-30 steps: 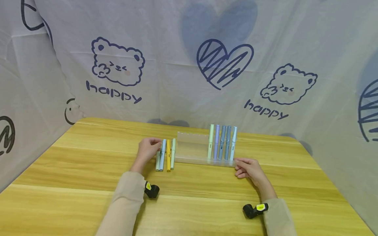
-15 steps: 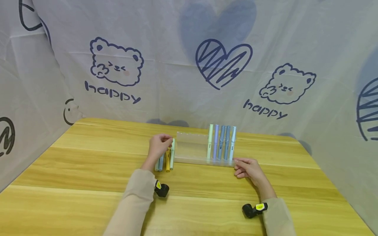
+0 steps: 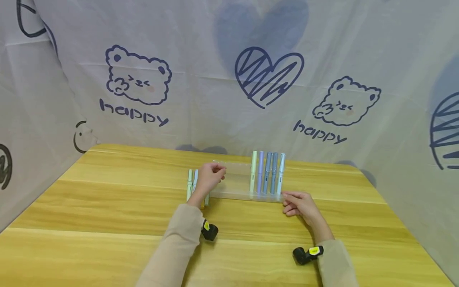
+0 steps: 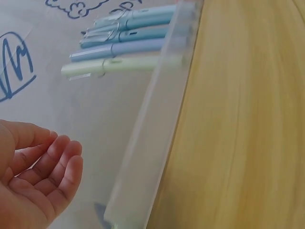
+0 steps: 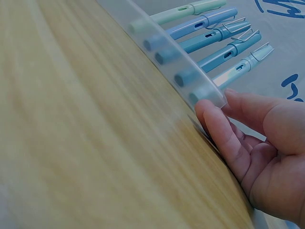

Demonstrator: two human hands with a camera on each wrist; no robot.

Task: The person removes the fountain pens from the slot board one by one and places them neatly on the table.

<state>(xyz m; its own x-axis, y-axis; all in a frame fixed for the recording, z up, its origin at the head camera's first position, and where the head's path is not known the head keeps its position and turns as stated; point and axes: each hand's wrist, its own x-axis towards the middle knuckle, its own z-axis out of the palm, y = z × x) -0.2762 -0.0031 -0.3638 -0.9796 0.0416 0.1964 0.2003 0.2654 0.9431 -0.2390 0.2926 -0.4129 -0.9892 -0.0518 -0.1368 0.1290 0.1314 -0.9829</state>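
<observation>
A clear pen stand point(image 3: 234, 184) holds several upright pens at its right half: light green point(image 3: 253, 171), purple point(image 3: 260, 173), two dark blue and pale blue point(image 3: 281, 173). My right hand point(image 3: 300, 205) pinches the stand's right end between thumb and fingers, beside the pale blue pen in the right wrist view. My left hand point(image 3: 209, 178) is in front of the stand's left part, fingers loosely curled with nothing between them, as the left wrist view shows. Behind the left wrist and hand are loose pens: a green pen point(image 3: 189, 185), a pale blue one, and others partly hidden.
The wooden table point(image 3: 251, 247) reaches back to a pale cloth backdrop point(image 3: 201, 79) printed with bears and hearts. A small black camera sits on each wrist.
My left hand has moved right, from beside the loose pens, over them, to the stand's left part, carrying nothing visible. My right hand stays at the stand's right end.
</observation>
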